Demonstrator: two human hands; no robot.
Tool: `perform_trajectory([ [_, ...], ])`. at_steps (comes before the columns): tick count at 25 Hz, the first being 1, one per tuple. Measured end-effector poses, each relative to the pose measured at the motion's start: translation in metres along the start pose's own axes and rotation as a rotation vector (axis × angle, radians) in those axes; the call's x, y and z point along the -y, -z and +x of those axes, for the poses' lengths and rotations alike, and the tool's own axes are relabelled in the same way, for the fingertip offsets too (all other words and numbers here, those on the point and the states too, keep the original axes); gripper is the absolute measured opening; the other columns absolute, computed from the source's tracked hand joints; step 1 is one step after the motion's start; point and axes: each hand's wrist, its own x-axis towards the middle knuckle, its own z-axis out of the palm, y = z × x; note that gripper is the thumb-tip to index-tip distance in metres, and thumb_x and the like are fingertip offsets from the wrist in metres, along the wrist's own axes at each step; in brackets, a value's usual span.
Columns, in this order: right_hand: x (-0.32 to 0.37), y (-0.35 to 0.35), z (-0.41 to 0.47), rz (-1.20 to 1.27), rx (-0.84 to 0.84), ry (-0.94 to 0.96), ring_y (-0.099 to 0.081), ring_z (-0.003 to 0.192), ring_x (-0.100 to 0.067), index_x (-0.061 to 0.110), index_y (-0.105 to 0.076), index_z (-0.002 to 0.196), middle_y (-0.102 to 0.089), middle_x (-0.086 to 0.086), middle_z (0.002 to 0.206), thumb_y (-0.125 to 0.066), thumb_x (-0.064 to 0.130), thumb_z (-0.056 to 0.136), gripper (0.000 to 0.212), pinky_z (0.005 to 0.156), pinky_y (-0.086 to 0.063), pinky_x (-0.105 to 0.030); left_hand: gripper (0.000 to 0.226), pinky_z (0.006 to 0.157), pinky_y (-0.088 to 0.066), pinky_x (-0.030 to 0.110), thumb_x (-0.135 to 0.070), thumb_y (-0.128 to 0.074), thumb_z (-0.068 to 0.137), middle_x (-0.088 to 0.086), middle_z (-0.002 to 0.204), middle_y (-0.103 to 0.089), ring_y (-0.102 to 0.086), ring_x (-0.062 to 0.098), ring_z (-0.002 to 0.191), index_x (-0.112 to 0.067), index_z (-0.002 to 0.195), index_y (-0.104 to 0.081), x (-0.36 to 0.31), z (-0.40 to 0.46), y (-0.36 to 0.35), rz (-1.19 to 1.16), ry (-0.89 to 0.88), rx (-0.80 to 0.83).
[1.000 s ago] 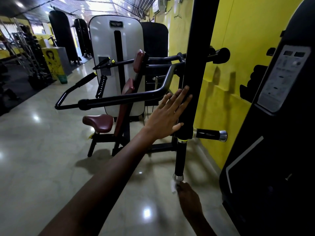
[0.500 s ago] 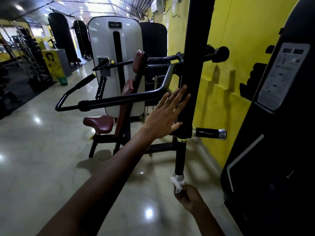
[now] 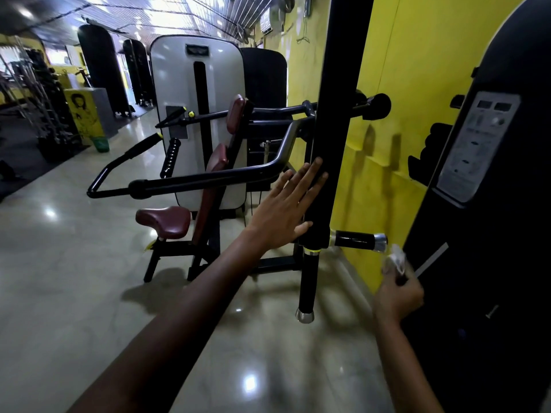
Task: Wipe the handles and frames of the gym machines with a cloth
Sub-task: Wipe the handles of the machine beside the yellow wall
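A thick black upright frame post rises in the middle of the view. My left hand lies flat against its left side, fingers spread. A short black side handle with a chrome end cap sticks out to the right near the post's lower end. Below it a thinner black vertical handle ends in a chrome cap. My right hand is closed on a small white cloth, held just right of and below the side handle's chrome cap.
A black machine housing with a grey instruction label stands close on the right. A yellow wall runs behind. A press machine with maroon seat and long black arm stands to the left on the glossy floor.
My right hand with the cloth has risen from the bottom cap of the vertical handle to the end of the side handle. My left hand stays on the post.
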Motion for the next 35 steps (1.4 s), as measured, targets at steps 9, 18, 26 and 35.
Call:
perform_trajectory([
  [9, 0.015, -0.028, 0.040, -0.590, 0.491, 0.717, -0.056, 0.102, -0.040, -0.003, -0.063, 0.105, -0.062, -0.021, 0.106, -0.030, 0.014, 0.084, 0.043, 0.089, -0.043, -0.038, 0.094, 0.120, -0.013, 0.047, -0.053, -0.050, 0.088, 0.018, 0.159, 0.007, 0.002, 0.030, 0.148, -0.010, 0.152, 0.004, 0.001, -0.002, 0.000, -0.010, 0.008, -0.001],
  [18, 0.041, -0.041, 0.090, -0.830, 0.896, 0.267, -0.059, 0.081, -0.033, 0.011, -0.048, 0.085, -0.060, -0.021, 0.095, -0.044, 0.020, 0.095, 0.014, 0.070, -0.049, -0.037, 0.096, 0.119, -0.014, 0.047, -0.052, -0.052, 0.087, 0.015, 0.159, 0.011, 0.005, 0.028, 0.148, -0.012, 0.152, 0.007, -0.001, -0.001, 0.000, -0.017, -0.004, 0.028],
  [26, 0.036, -0.046, 0.058, -0.636, 0.491, 0.019, -0.063, 0.093, -0.042, -0.008, -0.062, 0.101, -0.066, -0.029, 0.097, -0.043, 0.040, 0.097, 0.051, 0.075, -0.053, -0.041, 0.095, 0.120, -0.010, 0.045, -0.050, -0.053, 0.087, 0.016, 0.159, 0.010, 0.005, 0.028, 0.148, -0.011, 0.152, 0.005, 0.002, -0.003, -0.001, -0.062, -0.013, 0.014],
  [35, 0.050, -0.030, 0.058, -0.547, 0.448, 0.170, -0.062, 0.085, -0.044, -0.003, -0.069, 0.081, -0.067, -0.027, 0.080, -0.053, 0.018, 0.090, 0.028, 0.070, -0.048, -0.040, 0.095, 0.120, -0.013, 0.047, -0.051, -0.052, 0.087, 0.018, 0.159, 0.010, 0.005, 0.029, 0.148, -0.010, 0.152, 0.004, 0.000, -0.004, -0.002, -0.077, 0.007, 0.011],
])
